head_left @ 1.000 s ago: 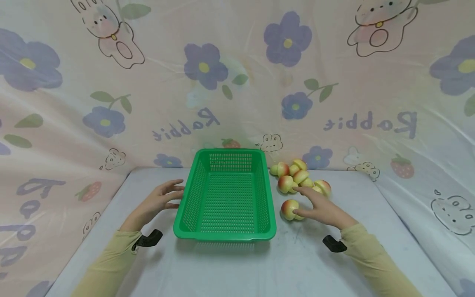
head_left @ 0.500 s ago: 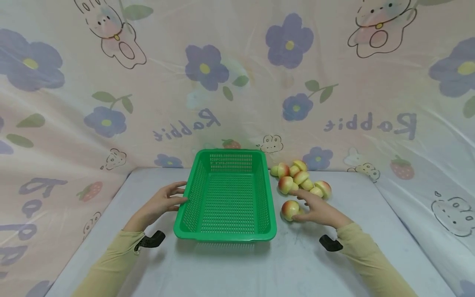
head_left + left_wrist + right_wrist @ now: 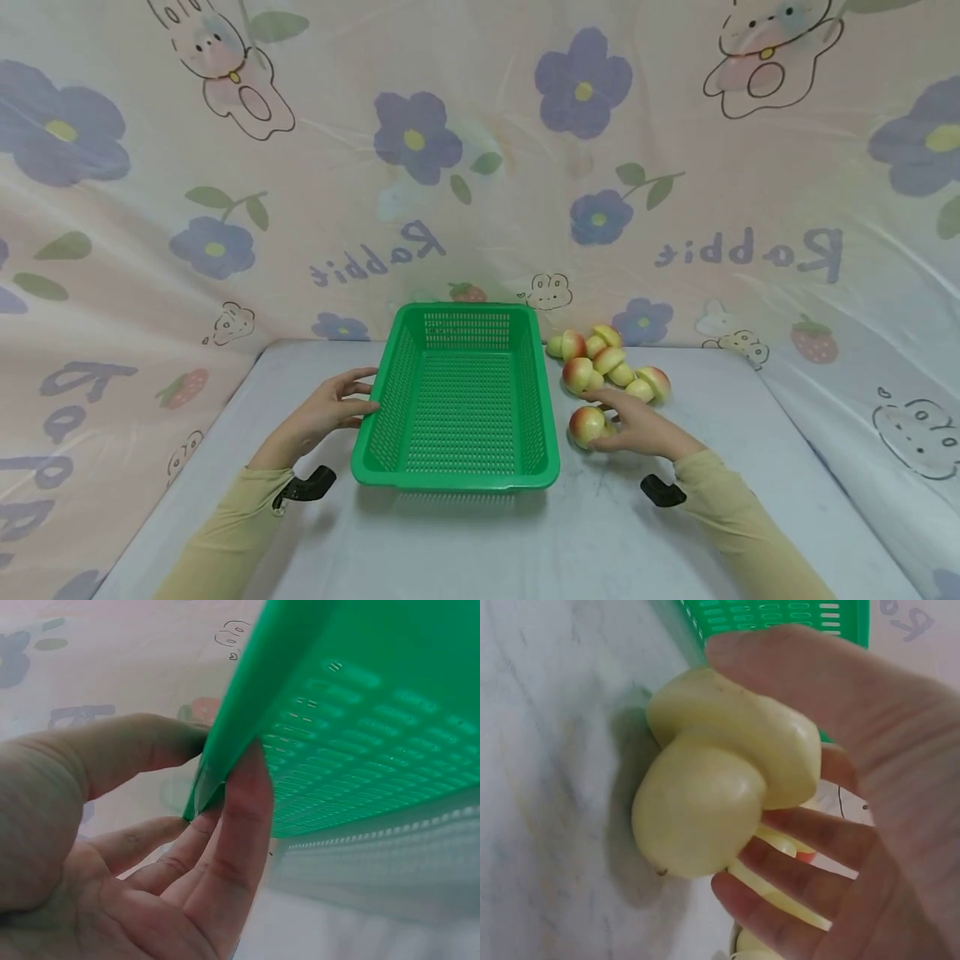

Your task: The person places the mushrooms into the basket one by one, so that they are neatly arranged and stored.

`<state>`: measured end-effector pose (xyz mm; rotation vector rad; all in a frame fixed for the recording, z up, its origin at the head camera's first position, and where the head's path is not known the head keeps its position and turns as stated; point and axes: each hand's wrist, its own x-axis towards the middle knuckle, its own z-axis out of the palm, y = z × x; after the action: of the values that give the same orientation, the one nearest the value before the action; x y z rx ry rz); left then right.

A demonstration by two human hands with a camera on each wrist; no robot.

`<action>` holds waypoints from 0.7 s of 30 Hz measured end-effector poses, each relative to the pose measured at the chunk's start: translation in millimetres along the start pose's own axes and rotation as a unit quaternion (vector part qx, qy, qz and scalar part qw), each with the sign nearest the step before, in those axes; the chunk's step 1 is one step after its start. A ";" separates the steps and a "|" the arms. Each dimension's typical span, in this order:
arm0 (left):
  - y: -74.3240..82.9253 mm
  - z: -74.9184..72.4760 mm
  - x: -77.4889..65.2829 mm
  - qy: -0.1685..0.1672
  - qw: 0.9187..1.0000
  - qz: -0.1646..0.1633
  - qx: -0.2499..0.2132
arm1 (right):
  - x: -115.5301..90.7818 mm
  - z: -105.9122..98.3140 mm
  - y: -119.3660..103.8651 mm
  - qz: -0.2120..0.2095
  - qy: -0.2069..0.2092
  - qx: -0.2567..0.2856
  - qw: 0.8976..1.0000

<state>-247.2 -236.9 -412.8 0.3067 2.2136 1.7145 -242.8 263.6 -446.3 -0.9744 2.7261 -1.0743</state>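
A green plastic basket (image 3: 459, 481) with slotted walls stands before me. My left hand (image 3: 330, 410) pinches its left rim; in the left wrist view the thumb (image 3: 142, 746) lies on one side of the rim and the fingers (image 3: 244, 817) on the other. Right of the basket, my right hand (image 3: 637, 427) curls its thumb and fingers round a mushroom (image 3: 587, 427) with a red-and-yellow cap. In the right wrist view the mushroom's pale stem (image 3: 697, 810) faces the camera, thumb at the cap's edge, fingers at its far side.
Several more mushrooms (image 3: 609, 360) lie in a cluster behind the right hand, by the back edge of the white table (image 3: 450, 558). A printed cloth (image 3: 495, 208) hangs behind and at the sides.
My right hand has moved left and come round the nearest mushroom, thumb and fingers closer to it. My left hand has shifted right onto the basket's rim. The basket stays put.
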 end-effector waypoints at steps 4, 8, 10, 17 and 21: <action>0.2 -0.7 3.1 -0.003 1.000 -0.004 0.001 | 0.5 -0.5 1.2 0.003 -0.003 0.016 1.000; 1.2 -2.6 5.9 -0.014 1.000 -0.008 0.004 | 1.2 -1.0 2.3 0.006 -0.008 0.028 1.000; 1.5 -4.1 7.5 -0.018 1.000 -0.010 0.002 | 1.5 -1.3 2.3 0.006 -0.011 0.031 0.999; 0.7 -7.9 16.2 -0.015 1.000 -0.016 -0.013 | 1.5 -1.7 2.9 0.000 -0.017 0.030 0.999; 0.0 -8.1 19.9 -0.013 1.000 -0.011 -0.014 | 2.3 0.2 5.4 0.003 -0.018 0.019 1.000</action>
<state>-268.6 -237.0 -413.3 0.2962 2.1645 1.7182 -247.5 265.2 -449.5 -0.9699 2.6685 -1.0939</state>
